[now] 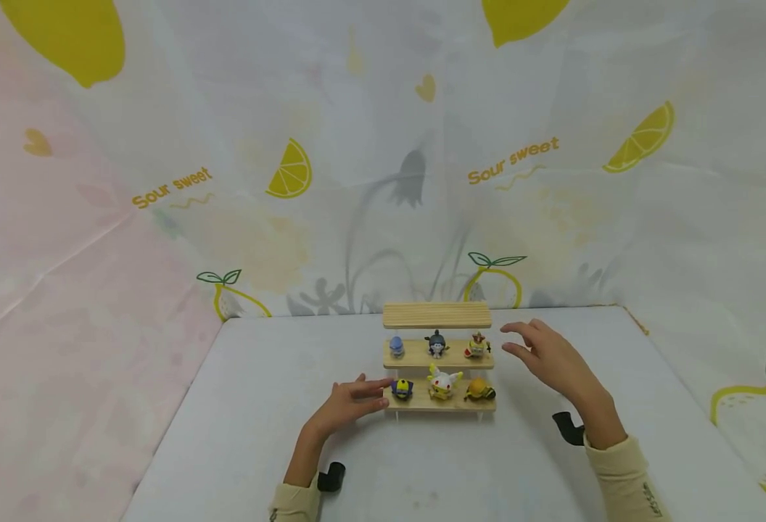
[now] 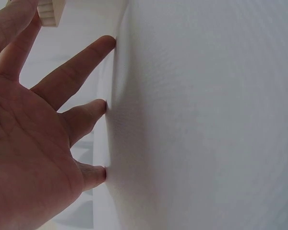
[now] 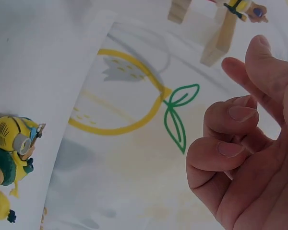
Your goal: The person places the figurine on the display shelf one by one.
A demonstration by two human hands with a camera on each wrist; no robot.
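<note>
On two shelf tiers (image 1: pixel 418 357) sit six figurines (image 1: pixel 445 381), three apiece.

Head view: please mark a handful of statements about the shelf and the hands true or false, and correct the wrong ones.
1. The shelf has three boards. True.
2. The middle board carries five figures. False: three figures are on it.
3. The left hand is at the left end of the bottom board. True.
4. The right hand is holding a figure. False: it holds nothing and hangs to the right of the shelf.
5. A white figure is in the middle of the bottom board's row. True.
6. The sheet behind the shelf is printed with strawberries. False: it shows lemons.
</note>
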